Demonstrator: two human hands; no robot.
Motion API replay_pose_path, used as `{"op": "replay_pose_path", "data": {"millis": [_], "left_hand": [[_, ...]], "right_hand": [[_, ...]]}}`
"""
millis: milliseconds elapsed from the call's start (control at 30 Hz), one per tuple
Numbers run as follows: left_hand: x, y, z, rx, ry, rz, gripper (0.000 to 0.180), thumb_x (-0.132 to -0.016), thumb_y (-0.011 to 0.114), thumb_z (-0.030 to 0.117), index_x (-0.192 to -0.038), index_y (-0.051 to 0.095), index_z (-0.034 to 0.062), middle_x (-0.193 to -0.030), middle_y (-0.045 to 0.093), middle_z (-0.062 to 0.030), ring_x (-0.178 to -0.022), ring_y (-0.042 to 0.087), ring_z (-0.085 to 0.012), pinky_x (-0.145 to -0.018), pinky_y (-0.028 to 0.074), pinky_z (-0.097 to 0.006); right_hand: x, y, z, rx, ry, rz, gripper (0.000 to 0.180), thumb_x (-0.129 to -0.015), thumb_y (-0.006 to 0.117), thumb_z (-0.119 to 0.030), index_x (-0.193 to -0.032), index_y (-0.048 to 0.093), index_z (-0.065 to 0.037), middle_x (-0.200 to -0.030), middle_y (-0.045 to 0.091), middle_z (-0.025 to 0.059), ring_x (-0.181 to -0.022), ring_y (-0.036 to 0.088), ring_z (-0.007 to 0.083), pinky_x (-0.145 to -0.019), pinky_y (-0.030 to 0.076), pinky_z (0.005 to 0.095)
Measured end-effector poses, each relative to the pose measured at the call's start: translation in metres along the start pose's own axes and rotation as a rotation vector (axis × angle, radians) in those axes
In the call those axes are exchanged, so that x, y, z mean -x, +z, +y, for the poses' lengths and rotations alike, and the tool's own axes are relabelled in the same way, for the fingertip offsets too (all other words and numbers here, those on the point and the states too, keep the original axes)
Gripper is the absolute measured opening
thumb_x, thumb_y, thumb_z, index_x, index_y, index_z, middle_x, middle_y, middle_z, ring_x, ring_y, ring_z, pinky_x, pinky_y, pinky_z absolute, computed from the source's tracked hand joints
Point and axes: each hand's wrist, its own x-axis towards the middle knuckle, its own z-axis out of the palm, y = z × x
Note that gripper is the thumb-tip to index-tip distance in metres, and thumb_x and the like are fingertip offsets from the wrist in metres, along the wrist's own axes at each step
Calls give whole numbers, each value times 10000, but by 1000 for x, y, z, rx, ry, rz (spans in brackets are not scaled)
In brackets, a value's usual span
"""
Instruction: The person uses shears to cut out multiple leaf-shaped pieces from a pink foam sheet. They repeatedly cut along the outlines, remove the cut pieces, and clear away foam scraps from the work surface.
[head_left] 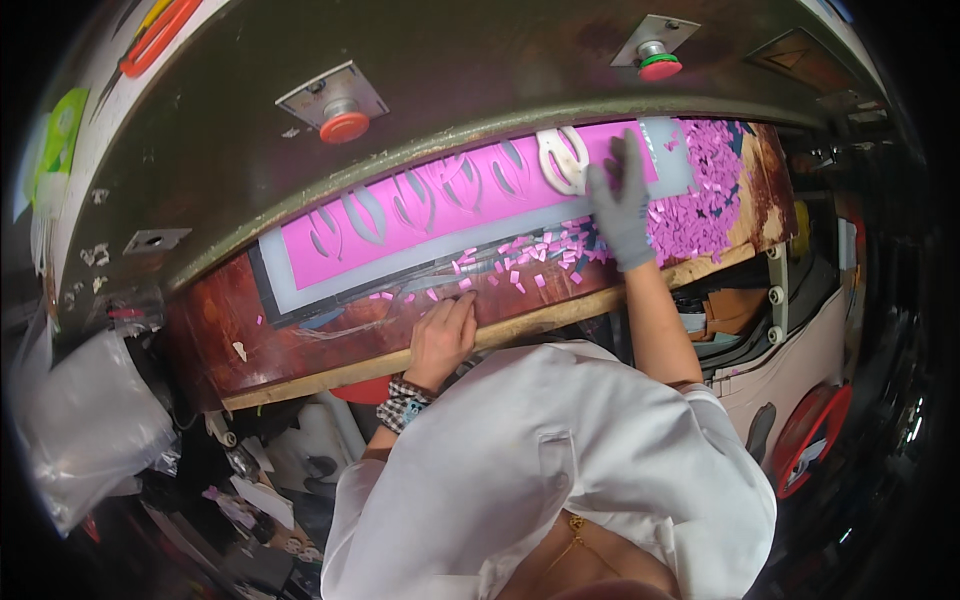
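Pink foam sheet [420,215], long, punched with leaf-shaped cutouts, lies on the reddish-brown press bed [215,345] under the dark machine head. Step judged: positioning the white looped cutting die [562,158] at the sheet's far right end; the next move calls for careful seating. Right hand [622,205], grey-gloved, fingers spread flat beside the die, clamped on nothing. Left hand [442,335], bare, fingers loosely curled together, rests on the near bed edge. Pink offcuts [700,200] heaped right.

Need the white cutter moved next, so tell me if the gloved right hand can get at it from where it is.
Probably yes. The right hand lies flat on the pink sheet, right beside the white cutter, and nothing stands between them. The machine's overhanging edge runs close behind the cutter, but its near side looks free.
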Motion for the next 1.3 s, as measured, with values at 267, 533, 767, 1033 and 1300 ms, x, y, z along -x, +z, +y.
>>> {"op": "replay_pose_path", "data": {"millis": [267,533,767,1033,1300], "left_hand": [[-20,0,-14,28,-60,-78,230,-830,632,62,-1057,670,63,-837,639,-136,-736,645,-332,-655,525,-420],[-34,9,-29,56,-6,-38,200,-821,651,76,-1016,682,46,-828,652,-139,-714,650,-327,-644,530,-415],[-33,17,-32,29,26,33,190,-812,682,95,-999,686,60,-768,634,-107,-714,628,-284,-655,513,-383],[-14,29,-23,61,-186,139,76,-771,722,81,-762,688,14,-734,603,-136,-752,562,-332,-680,463,-423],[12,38,-3,53,-171,119,53,-768,716,85,-787,702,37,-758,616,-124,-757,576,-329,-708,484,-409]], "right_hand": [[-87,-32,-38,691,-327,306,902,-927,561,-395,-1454,70,149,-1436,156,461,-1356,191,576,-1125,195,552],[-73,-26,-23,584,-255,301,946,-955,476,-522,-1468,25,133,-1495,47,420,-1423,53,522,-1164,100,530],[22,-29,-18,336,-34,117,718,-884,658,-308,-1386,349,102,-1332,445,304,-1263,431,415,-1064,346,455],[98,-29,14,379,-144,-437,193,-817,632,-129,-975,669,-25,-846,651,148,-833,601,338,-776,464,432],[86,-42,-3,322,-202,-274,208,-831,623,-141,-1011,644,-37,-826,629,141,-830,595,341,-806,452,454]]}}
